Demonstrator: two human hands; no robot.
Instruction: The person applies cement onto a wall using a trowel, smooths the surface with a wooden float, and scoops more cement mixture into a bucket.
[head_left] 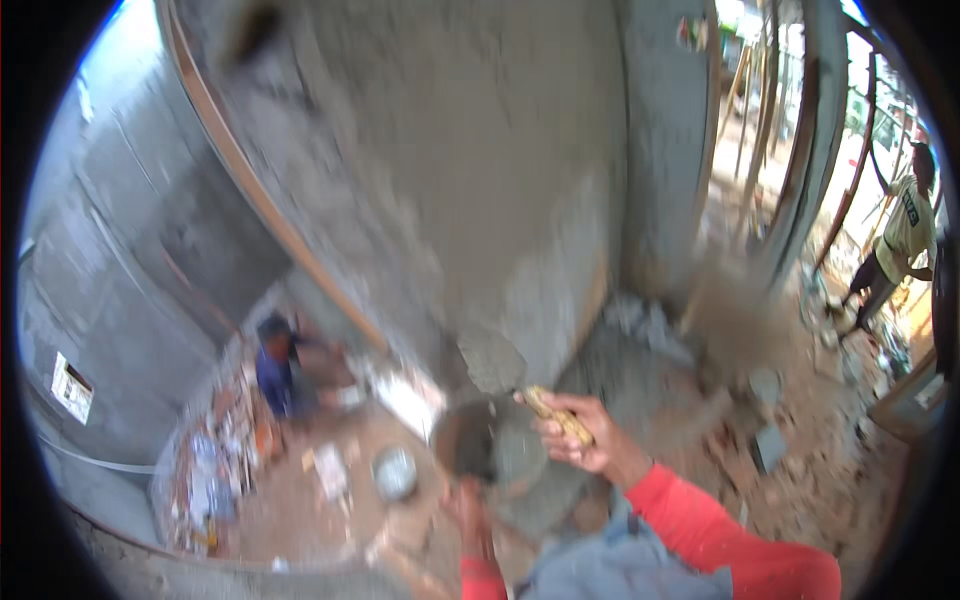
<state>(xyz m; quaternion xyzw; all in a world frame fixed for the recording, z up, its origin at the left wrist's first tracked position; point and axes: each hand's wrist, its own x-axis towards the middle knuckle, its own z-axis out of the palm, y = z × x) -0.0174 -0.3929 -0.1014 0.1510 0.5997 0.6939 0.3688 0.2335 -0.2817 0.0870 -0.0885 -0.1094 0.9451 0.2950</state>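
Observation:
My right hand (585,435) is closed around the yellowish handle of a trowel (555,412). Its blade, coated in grey mortar (492,362), points up and away against the lower part of a plastered wall (470,180); whether it touches the wall I cannot tell. Lower and to the left, my left hand (468,502) is blurred at the near edge of a round container (462,440) that has grey material in it. The blur hides whether its fingers grip that edge.
On the floor at left, a person in dark blue (278,370) crouches beside scattered rubble (235,425). A round metal pan (394,472) sits nearer me. Another person (902,235) stands far right, past wooden poles (765,100). Debris and a grey block (768,448) lie right.

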